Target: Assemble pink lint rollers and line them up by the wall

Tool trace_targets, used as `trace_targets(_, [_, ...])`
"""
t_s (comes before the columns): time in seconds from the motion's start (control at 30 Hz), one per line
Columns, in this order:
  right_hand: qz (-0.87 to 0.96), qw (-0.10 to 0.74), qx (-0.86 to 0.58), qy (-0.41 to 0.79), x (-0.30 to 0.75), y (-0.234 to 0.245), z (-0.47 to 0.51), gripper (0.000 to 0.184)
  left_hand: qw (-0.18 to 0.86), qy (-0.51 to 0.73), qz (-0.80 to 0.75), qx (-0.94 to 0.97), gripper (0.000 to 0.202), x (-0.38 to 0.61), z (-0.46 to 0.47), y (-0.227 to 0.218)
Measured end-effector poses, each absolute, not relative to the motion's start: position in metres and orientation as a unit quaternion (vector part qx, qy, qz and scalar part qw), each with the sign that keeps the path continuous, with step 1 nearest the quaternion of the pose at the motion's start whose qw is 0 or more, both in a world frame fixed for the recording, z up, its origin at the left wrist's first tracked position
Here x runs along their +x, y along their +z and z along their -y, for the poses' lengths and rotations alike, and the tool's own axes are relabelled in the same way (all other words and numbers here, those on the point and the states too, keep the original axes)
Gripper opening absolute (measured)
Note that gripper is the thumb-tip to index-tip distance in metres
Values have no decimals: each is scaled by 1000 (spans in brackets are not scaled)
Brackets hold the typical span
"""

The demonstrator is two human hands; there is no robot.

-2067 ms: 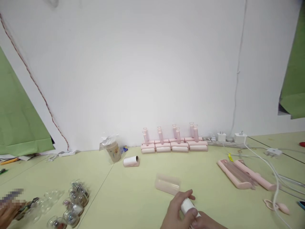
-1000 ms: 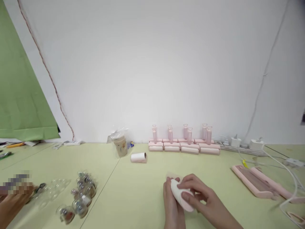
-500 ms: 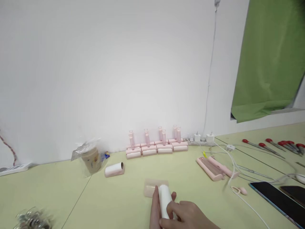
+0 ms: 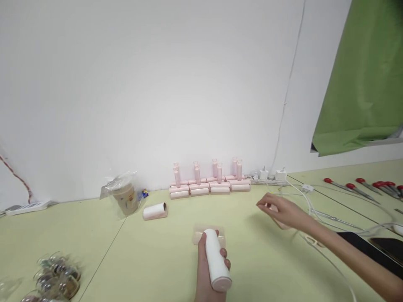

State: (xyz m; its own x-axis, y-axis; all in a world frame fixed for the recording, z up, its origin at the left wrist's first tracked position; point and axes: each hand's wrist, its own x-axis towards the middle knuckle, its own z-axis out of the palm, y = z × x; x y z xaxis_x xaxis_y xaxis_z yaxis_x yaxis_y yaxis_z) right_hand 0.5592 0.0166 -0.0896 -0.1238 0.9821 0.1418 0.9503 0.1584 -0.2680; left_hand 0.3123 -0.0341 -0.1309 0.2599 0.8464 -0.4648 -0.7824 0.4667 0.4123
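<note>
My left hand (image 4: pixel 204 280) is at the bottom centre, wrapped round a white roll (image 4: pixel 215 261) that points away from me. The roll's far end lies over a clear pinkish cover (image 4: pixel 197 235) on the pale green table (image 4: pixel 163 256). My right hand (image 4: pixel 281 212) is stretched out to the right of it, fingers loosely curved and apart. It hovers over the pink roller handles, of which only a pink edge (image 4: pixel 281 225) shows under the palm. I cannot see anything gripped in it.
A row of pink lint rollers (image 4: pixel 209 186) stands against the wall. Nearby are a loose roll (image 4: pixel 155 211) and a bagged cup (image 4: pixel 124 198). Chargers (image 4: pixel 271 173), white cables (image 4: pixel 327 218), dark phones (image 4: pixel 373 247) and red-handled screwdrivers (image 4: pixel 362 185) lie right. Glass globes (image 4: pixel 55 277) sit bottom left.
My right hand has let go of the white roll and moved out right over the pink handles. My left hand alone keeps the roll. The view swung from left to right.
</note>
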Motion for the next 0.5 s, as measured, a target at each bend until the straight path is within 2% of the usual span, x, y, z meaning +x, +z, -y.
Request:
trace_targets(0.2, [634, -4, -772, 46, 619, -118, -60, 21, 836, 492, -236, -59, 29, 309, 33, -127])
trace_targets(0.37, [615, -24, -788, 33, 620, -141, -72, 25, 829, 506, -232, -48, 19, 310, 33, -135])
trace_targets(0.5, [619, -18, -784, 36, 622, -148, -78, 22, 820, 517, -244, -37, 19, 311, 34, -140])
